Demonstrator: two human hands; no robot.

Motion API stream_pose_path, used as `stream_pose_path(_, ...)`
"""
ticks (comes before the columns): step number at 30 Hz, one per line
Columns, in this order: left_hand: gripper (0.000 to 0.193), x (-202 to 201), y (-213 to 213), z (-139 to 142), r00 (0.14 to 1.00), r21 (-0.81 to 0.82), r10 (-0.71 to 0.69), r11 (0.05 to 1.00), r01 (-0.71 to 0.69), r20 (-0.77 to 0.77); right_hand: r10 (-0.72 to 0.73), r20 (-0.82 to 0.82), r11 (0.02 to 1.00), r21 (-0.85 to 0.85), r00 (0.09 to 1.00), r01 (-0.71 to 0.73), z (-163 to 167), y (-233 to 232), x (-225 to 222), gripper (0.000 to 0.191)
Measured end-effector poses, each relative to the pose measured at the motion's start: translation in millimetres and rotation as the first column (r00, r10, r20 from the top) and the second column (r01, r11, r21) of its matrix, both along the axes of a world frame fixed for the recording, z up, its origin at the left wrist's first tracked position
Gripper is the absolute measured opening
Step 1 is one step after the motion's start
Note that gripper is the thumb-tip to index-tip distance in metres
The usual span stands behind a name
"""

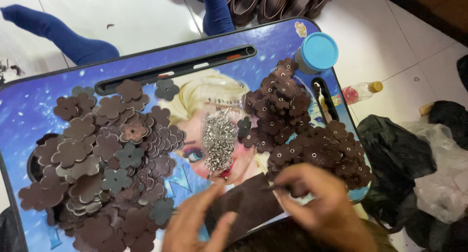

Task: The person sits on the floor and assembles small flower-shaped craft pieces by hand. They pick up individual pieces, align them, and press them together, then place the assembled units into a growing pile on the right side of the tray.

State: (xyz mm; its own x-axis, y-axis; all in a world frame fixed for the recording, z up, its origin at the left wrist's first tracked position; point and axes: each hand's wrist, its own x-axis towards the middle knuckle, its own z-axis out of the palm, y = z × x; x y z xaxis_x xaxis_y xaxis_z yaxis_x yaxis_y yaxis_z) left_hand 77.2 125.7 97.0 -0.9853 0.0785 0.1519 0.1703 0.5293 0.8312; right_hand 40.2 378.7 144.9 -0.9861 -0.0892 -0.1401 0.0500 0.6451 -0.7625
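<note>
Your left hand (197,222) lies at about 6 o'clock on the blue printed surface (29,105), fingers spread loosely and pressing on the dark brown leather piece (246,203), which rests at the near edge between your two hands. That flat press looks meant to stop the piece sliding. Your right hand (317,203), at about 5 o'clock, is curled nearly closed, pinching a thin dark tool (273,187) whose tip meets the piece's upper right edge. I cannot tell what kind of tool it is.

The pile of small silver eyelets (219,140) sits at the centre, just above the piece, seemingly kept within easy reach of either hand. The plain brown flower cut-outs (97,159) are heaped toward 9 o'clock, while the flowers already fitted with metal centres (302,130) are stacked toward 2 o'clock, apparently sorted apart. A pot with a light blue lid (317,52) stands at 1 o'clock, well clear of your hands.
</note>
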Motion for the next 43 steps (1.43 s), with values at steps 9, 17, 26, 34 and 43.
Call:
stream_pose_path(9,0.038,-7.8,-62.4,34.0,0.902,-0.260,0.431,0.873,-0.412,0.019,0.080,-0.548,0.924,0.353,0.833,0.144,24.8,-8.6,-20.1,0.026)
stream_pose_path(17,0.037,-7.6,-73.6,39.2,0.866,-0.287,0.499,0.834,-0.472,0.027,0.221,-0.526,0.909,0.415,0.821,0.021,2.1,-57.6,-52.7,0.020)
stream_pose_path(26,0.028,-15.7,-81.1,49.2,0.775,-0.351,0.584,0.692,-0.631,-0.242,0.213,-0.553,0.868,0.486,0.805,0.104,0.7,-76.6,-62.1,0.025)
stream_pose_path(34,0.032,-28.6,-82.6,59.6,0.780,-0.491,0.541,0.610,-0.621,-0.315,0.261,-0.597,0.908,0.418,0.759,0.017,-5.2,-89.6,-56.7,0.017)
stream_pose_path(43,0.044,-31.8,-86.2,46.5,0.829,-0.584,0.468,0.596,-0.552,-0.306,0.211,-0.552,0.958,0.279,0.806,-0.059,3.2,-98.8,-16.6,0.022)
